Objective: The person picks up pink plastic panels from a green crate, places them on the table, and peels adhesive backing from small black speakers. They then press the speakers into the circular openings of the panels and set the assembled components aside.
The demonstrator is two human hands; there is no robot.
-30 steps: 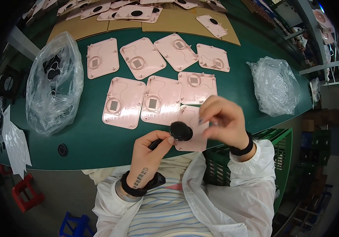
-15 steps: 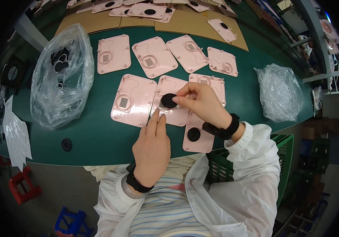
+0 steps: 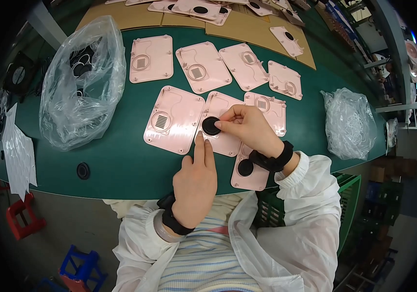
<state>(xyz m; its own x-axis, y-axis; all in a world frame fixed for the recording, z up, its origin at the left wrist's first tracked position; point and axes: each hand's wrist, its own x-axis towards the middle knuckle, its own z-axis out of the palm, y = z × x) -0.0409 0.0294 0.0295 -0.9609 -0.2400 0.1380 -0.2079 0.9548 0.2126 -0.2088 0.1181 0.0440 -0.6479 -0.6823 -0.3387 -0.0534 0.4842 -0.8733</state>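
Between the thumb and fingers of my right hand (image 3: 250, 127) is a round black disc (image 3: 211, 126). It lies over the round seat of a pink plastic panel (image 3: 224, 103), covering the slots there. My left hand (image 3: 196, 182) is open, two fingers stretched out with their tips at that panel's lower left edge, just below the disc. Directly left lies another pink panel (image 3: 175, 104) with its slotted grille bare. Under my right wrist, a partly hidden pink panel (image 3: 249, 183) carries a fitted black disc (image 3: 245, 168).
Several pink panels (image 3: 152, 48) lie across the green table (image 3: 121, 165). Clear bags stand left (image 3: 96, 109) and right (image 3: 347, 129), the left one holding black parts. A loose black disc (image 3: 83, 170) rests near the front edge. Cardboard (image 3: 247, 36) with panels is at the back.
My right hand has brought the black disc from a tilt above the grille down flat over the round seat. My left fingers stay by the panel edge. The whole view has shifted slightly.
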